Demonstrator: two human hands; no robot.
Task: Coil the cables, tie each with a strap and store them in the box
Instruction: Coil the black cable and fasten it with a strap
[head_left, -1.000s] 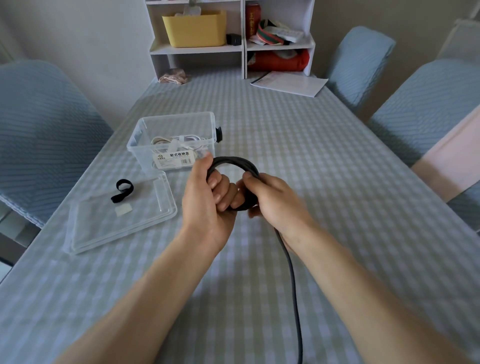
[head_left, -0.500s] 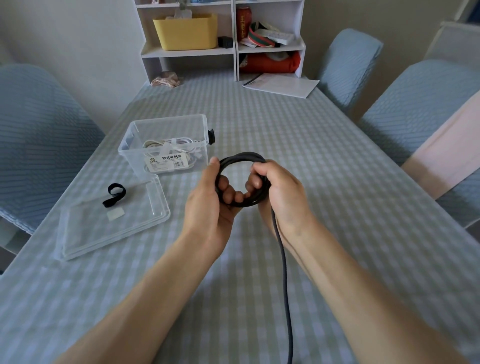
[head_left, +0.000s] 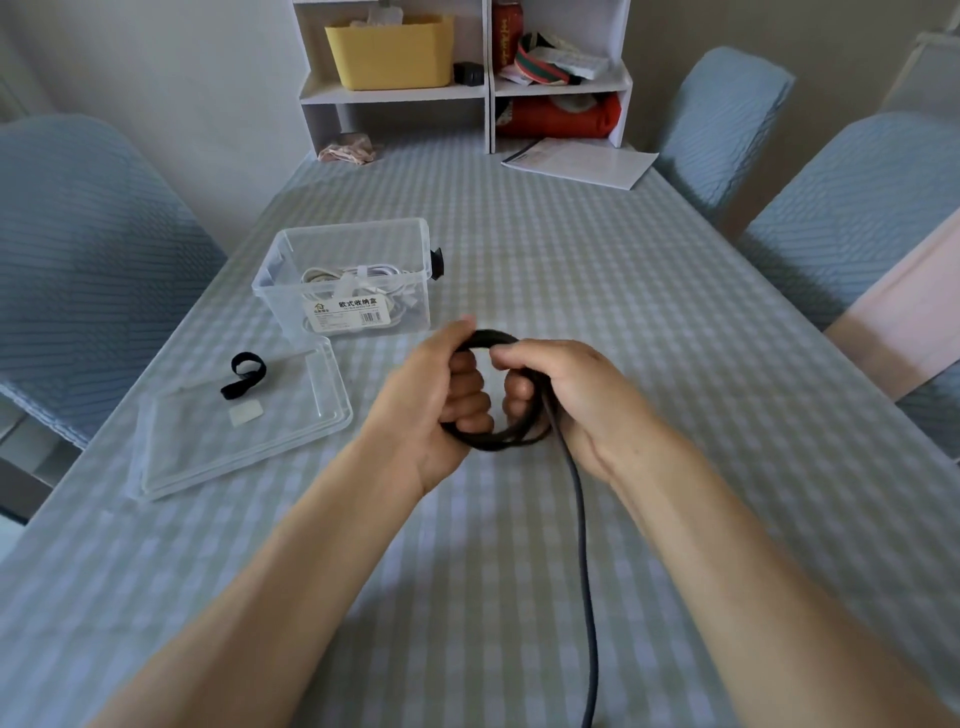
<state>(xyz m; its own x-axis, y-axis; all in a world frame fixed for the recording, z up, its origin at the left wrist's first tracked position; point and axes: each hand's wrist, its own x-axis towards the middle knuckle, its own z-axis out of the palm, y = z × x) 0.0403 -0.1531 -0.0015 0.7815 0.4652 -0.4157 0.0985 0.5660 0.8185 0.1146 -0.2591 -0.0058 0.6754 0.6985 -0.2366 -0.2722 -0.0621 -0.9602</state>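
- Black cable (head_left: 511, 441) wound into a round coil, several loops; loose tail trails twd camera.
- Coil gripped by left hand (head_left: 423, 400) & right hand (head_left: 574, 395), fingers curled round it.

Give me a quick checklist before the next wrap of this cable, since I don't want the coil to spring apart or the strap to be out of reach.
1. Left hand has a grip on the coil: ok.
2. Right hand holds the coil's other side: ok.
3. Cable fully coiled: not ok, a loose tail runs off the near edge.
4. Strap at hand: ok, on the lid.
5. Box open: ok.
6. Tail's remaining length: cannot tell.
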